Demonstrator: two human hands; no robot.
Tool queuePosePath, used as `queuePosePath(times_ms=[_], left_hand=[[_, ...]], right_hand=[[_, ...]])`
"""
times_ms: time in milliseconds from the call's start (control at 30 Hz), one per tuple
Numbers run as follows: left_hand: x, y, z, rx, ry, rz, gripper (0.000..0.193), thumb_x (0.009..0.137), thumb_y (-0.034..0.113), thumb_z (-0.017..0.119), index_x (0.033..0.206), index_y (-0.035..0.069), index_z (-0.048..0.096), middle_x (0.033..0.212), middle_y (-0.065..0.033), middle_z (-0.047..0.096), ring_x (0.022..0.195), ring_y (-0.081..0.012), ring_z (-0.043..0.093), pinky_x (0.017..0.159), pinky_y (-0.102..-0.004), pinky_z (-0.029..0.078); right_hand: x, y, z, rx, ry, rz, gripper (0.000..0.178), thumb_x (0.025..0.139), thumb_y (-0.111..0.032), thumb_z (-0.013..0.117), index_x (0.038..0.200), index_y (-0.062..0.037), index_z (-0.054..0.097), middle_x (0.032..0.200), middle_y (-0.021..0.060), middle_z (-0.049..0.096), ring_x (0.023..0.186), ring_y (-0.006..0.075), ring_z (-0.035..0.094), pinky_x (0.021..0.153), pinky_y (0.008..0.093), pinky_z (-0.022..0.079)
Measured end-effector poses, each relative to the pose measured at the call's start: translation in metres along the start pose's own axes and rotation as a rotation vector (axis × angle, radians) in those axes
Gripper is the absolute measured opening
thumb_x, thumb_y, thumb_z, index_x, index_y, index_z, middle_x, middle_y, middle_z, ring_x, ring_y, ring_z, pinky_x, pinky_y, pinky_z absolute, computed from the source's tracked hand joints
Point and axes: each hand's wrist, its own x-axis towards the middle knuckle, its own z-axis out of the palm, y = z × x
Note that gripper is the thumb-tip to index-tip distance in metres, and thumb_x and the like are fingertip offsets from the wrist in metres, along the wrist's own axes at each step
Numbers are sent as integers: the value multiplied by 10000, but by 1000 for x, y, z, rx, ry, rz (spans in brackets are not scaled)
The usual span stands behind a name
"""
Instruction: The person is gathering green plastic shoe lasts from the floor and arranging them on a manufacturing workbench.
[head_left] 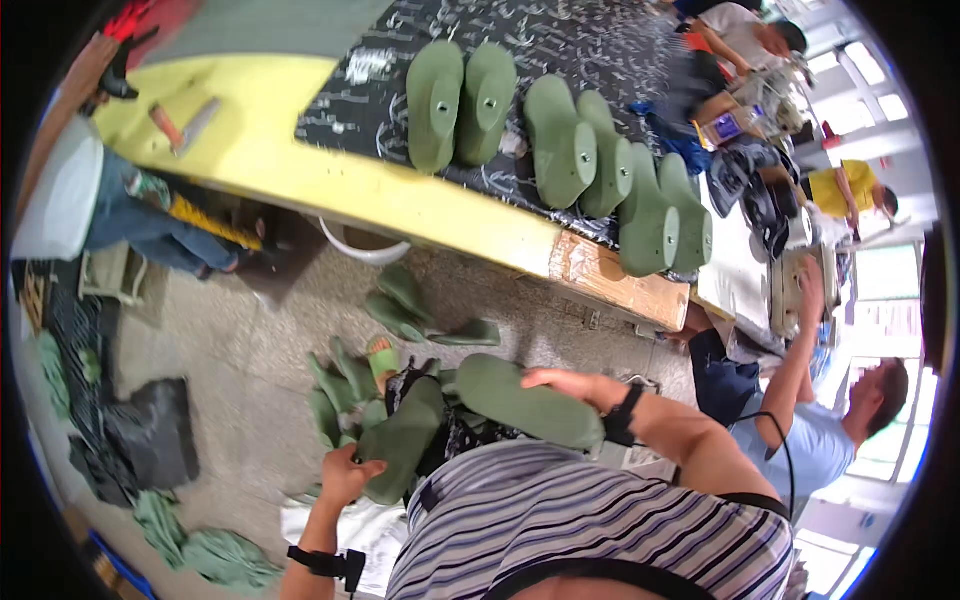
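My left hand (350, 476) is closed round the end of a green shoe last (402, 435), held over my lap with its flat sole side up. In my right hand (580, 386) is a second green shoe last (520, 402), also sole side up, its length running across in front of my body. The two lasts lie close to each other. Beyond them, more green lasts (345, 375) are on the floor near my foot in a green sandal (383, 358). Several upright lasts (558, 140) stand in pairs along the table.
The yellow-edged table (370, 195) with a dark patterned cover (350, 110) crosses ahead. A knife-like tool (185, 128) lies on its left part. Under it is a white basin (365, 245). Co-workers sit left and right. Green cloth (220, 555) and a dark sheet (150, 440) lie on the floor.
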Motion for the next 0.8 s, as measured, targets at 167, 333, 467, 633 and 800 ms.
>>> queuePosePath(times_ms=[167,333,467,633,800], left_hand=[[-3,37,-77,-91,-20,189,337,612,237,749,827,-4,654,631,-153,619,591,-244,613,582,-336,469],[11,84,-147,-97,-60,229,290,647,160,715,872,-14,660,726,-105,661,640,-132,605,611,-279,474],[22,113,-170,-189,-95,247,276,665,141,704,881,-24,655,739,-72,657,664,-107,586,626,-259,468],[19,132,-169,-421,-126,261,290,686,112,681,922,-48,632,804,-57,646,722,-104,572,669,-238,454],[18,168,-142,-571,-60,243,341,678,146,689,946,-55,623,844,-72,639,752,-120,572,693,-244,452]], right_hand=[[-104,-55,42,127,89,-195,538,809,-392,566,1190,-18,501,1066,88,585,917,162,578,786,285,481],[-152,-88,73,157,417,-629,651,798,-357,574,1307,-11,364,1135,134,551,980,201,579,827,323,496],[-172,-120,55,234,518,-688,617,781,-357,583,1264,-19,401,1078,127,562,941,201,584,790,332,506],[-192,-174,1,143,670,-839,469,805,-323,564,1150,-20,469,990,109,580,853,187,597,725,322,511],[-207,-250,-108,7,889,-689,556,753,-374,605,1110,37,490,922,120,597,790,207,618,672,328,517]])
